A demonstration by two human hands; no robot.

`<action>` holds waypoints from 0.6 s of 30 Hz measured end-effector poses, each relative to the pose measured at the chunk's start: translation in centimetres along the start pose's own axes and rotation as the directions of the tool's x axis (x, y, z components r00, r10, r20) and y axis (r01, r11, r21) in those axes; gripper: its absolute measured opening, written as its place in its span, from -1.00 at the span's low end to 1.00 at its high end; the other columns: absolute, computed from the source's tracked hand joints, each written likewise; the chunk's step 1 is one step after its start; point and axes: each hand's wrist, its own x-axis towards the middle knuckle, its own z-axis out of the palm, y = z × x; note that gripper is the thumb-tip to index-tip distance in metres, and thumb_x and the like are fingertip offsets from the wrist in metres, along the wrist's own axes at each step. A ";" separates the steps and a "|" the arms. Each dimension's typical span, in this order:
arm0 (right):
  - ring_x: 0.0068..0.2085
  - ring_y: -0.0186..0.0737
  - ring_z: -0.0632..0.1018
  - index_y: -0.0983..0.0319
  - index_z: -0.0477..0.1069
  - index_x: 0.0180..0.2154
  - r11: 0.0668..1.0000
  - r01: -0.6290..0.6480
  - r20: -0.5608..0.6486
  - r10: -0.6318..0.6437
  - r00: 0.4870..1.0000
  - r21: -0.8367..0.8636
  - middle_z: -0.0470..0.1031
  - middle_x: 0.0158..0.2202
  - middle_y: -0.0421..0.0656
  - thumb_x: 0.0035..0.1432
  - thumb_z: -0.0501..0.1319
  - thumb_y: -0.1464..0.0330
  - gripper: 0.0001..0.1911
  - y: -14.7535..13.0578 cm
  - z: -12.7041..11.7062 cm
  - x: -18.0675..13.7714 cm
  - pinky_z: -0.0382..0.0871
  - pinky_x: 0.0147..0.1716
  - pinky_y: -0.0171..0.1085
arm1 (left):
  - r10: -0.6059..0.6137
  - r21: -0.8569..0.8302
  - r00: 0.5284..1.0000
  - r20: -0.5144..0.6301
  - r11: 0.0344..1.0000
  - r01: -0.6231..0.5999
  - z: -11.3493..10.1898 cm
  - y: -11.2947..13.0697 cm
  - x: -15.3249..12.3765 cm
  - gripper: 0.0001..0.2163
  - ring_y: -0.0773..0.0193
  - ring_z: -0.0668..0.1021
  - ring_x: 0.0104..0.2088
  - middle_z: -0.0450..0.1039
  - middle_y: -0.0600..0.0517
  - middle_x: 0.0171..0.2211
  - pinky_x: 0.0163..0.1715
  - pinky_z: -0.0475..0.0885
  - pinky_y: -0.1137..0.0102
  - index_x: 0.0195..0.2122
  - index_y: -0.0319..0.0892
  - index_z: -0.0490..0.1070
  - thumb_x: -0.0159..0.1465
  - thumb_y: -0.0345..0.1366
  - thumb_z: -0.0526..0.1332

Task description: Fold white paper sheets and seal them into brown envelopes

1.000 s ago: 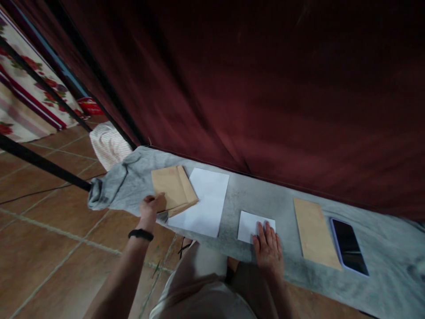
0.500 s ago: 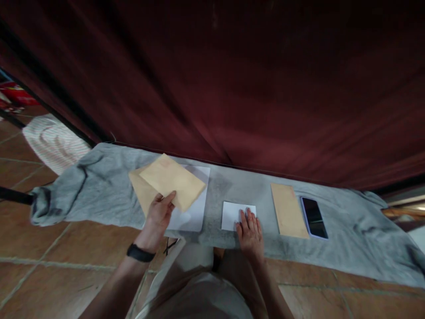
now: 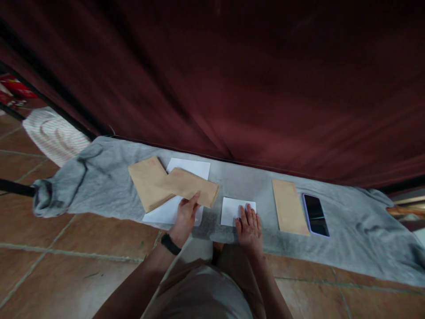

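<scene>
from my end I've got the left hand (image 3: 186, 215) pinching a brown envelope (image 3: 192, 183), right hand (image 3: 249, 232) splayed flat on small white paper (image 3: 229, 211)

Grey cloth (image 3: 355, 235), brown envelopes (image 3: 146, 181), white paper (image 3: 229, 212), phone (image 3: 316, 215)

Left hand (image 3: 186, 214) and right hand (image 3: 250, 232): both bare, as are the forearms. Left wrist: fitted with one smooth, black, close-fitting wristband (image 3: 171, 244). Torso, near centre: loose, pale beige cloth top (image 3: 206, 294), creased. Legs: plain, light beige cloth trousers (image 3: 200, 256), visibly darker in shadow on the right side. Fine stitching cannot be made out.
</scene>
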 end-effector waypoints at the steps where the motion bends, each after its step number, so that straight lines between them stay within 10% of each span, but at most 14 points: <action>1: 0.39 0.05 0.26 0.15 -0.09 0.47 1.000 0.000 0.001 0.000 1.000 0.003 0.04 0.46 0.04 0.48 0.01 0.20 -0.36 0.0 0.0 0.0 0.10 0.34 0.05 | -0.016 0.024 1.000 0.018 1.000 0.015 -0.7 0.0 -0.4 -0.82 0.31 0.60 -0.42 0.57 0.06 -0.44 -0.35 0.52 0.42 -0.41 -0.16 0.43 0.02 -0.36 0.43; 5: 0.39 0.06 0.25 0.16 -0.07 0.47 1.000 0.001 0.007 -0.001 1.000 0.017 0.04 0.47 0.02 0.48 -0.02 0.19 -0.37 0.1 0.2 -0.1 0.09 0.34 0.05 | -0.025 0.156 0.998 0.057 0.988 0.016 -3.2 -0.7 -3.6 -0.83 0.22 0.59 -0.46 0.52 0.04 -0.49 -0.38 0.53 0.32 -0.42 -0.16 0.43 0.06 -0.28 0.40; 7: 0.39 0.06 0.25 0.17 -0.04 0.46 1.000 0.003 0.012 -0.003 1.000 0.021 0.03 0.47 0.02 0.48 -0.02 0.19 -0.38 0.2 0.4 -0.2 0.10 0.33 0.06 | 0.174 0.371 0.966 0.191 0.898 -0.235 -3.2 -1.5 -5.6 -0.88 0.17 0.63 -0.32 0.57 0.01 -0.37 -0.27 0.56 0.28 -0.29 -0.13 0.47 0.20 -0.23 0.31; 10: 0.39 0.09 0.24 0.16 -0.03 0.46 1.000 -0.004 0.023 0.003 1.000 0.019 0.01 0.47 0.04 0.47 -0.02 0.19 -0.38 0.3 0.5 -0.3 0.11 0.32 0.10 | 0.269 0.533 0.624 0.734 0.342 -0.774 -1.1 -3.1 -7.7 -0.66 0.06 0.49 0.20 0.49 -0.14 0.16 0.20 0.40 0.12 0.15 -0.11 0.41 0.40 -0.19 0.11; 13: 0.41 0.06 0.20 0.17 -0.06 0.47 1.000 0.011 0.046 -0.011 0.999 0.012 -0.01 0.48 0.04 0.47 -0.07 0.26 -0.39 0.5 0.3 -0.5 0.10 0.32 0.09 | 0.040 0.294 0.291 0.956 -0.119 -0.948 2.0 -5.2 -7.6 -0.48 0.07 0.13 0.45 0.12 -0.15 0.43 0.42 0.06 0.09 0.40 -0.22 0.11 0.46 -0.17 0.05; 18: 0.44 0.03 0.14 0.19 0.07 0.43 0.997 0.075 0.080 -0.076 0.994 0.012 0.06 0.46 0.03 0.45 -0.05 0.33 -0.43 0.6 -0.1 -0.7 0.06 0.34 0.09 | -0.056 0.238 0.270 0.961 -0.324 -0.916 3.4 -8.2 -4.7 -0.33 0.05 0.06 0.47 0.06 -0.25 0.44 0.44 -0.04 0.15 0.41 -0.37 0.06 0.45 0.04 0.03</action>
